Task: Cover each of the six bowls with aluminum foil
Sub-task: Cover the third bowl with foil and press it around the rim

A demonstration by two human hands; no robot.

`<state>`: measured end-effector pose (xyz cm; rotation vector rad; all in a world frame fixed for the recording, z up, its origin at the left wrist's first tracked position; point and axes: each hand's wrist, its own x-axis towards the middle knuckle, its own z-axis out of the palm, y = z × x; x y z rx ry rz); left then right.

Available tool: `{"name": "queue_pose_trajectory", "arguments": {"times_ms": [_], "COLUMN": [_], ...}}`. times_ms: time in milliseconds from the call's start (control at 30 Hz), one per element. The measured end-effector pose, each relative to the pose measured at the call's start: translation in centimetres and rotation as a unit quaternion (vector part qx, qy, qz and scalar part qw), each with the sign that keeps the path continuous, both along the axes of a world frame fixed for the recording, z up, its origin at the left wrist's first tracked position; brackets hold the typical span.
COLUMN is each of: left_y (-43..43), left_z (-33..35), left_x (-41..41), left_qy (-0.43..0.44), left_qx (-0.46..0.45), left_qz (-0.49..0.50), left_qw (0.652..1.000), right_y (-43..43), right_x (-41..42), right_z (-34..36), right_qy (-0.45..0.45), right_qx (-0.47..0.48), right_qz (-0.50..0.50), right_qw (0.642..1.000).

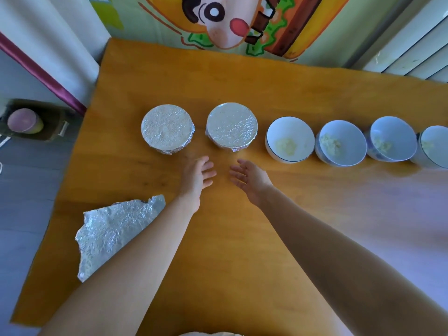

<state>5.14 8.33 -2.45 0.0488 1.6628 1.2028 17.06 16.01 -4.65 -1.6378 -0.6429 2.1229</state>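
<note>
I see crinkled silver foil (pixel 167 128), white bowls (pixel 289 134) with thin blue rims holding pale yellow food (pixel 286 145), on an orange-brown wooden table (pixel 218 81).

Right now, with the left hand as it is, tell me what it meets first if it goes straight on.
Probably the second foil-covered bowl from the left, at its near side. The left hand is open with fingers aimed there; its height above the table is unclear.

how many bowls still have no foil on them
4, all in the row right of the two covered bowls: third bowl, fourth bowl, fifth bowl, and sixth bowl, partly cut off at the right edge.
</note>
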Motion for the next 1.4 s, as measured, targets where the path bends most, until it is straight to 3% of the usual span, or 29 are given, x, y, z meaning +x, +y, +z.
{"name": "queue_pose_trajectory", "arguments": {"times_ms": [133,233,300,433,567,767,900,1000,1200,1300,1400], "left_y": [-6.4,-11.8,-15.4,-21.8,-24.8,-25.9,-26.5,-26.7,-25.9,-24.6,-22.9], "left_z": [0.0,-0.3,-0.9,-2.3,-3.6,-4.0,-4.0,-4.0,-2.6,-1.1,0.5], "left_x": [0.5,0.6,0.5,1.1,1.1,-1.5,-3.1,-4.6,-6.7,-6.7,-5.6], "left_qy": [0.223,0.405,0.475,0.448,0.454,0.482,0.484,0.457,0.435,0.487,0.578], "left_qx": [-0.022,-0.108,-0.209,-0.333,-0.273,-0.148,-0.115,-0.055,-0.016,0.012,0.085], "left_qz": [0.004,0.014,-0.036,-0.207,-0.259,-0.253,-0.263,-0.254,-0.117,-0.086,-0.155], "left_qw": [0.974,0.908,0.854,0.803,0.808,0.826,0.827,0.851,0.893,0.869,0.797], "right_y": [-4.2,-7.4,-9.6,-13.7,-16.8,-18.6,-19.3,-20.0,-20.8,-20.6,-20.1], "right_x": [-0.1,-0.3,-0.4,-0.2,0.2,-1.8,-3.7,-4.5,-5.4,-5.5,-5.4], "right_z": [1.2,1.9,2.1,2.0,1.0,0.5,0.1,-0.3,-1.2,-1.3,-0.8], "right_qy": [-0.038,-0.043,-0.042,-0.028,-0.023,-0.048,-0.070,-0.091,-0.134,-0.144,-0.168], "right_qx": [0.002,0.020,0.035,0.045,0.048,0.073,0.077,0.096,0.120,0.120,0.158], "right_qz": [0.129,0.224,0.271,0.347,0.378,0.349,0.327,0.321,0.307,0.293,0.205], "right_qw": [0.991,0.974,0.961,0.937,0.924,0.933,0.939,0.938,0.935,0.938,0.951]}}
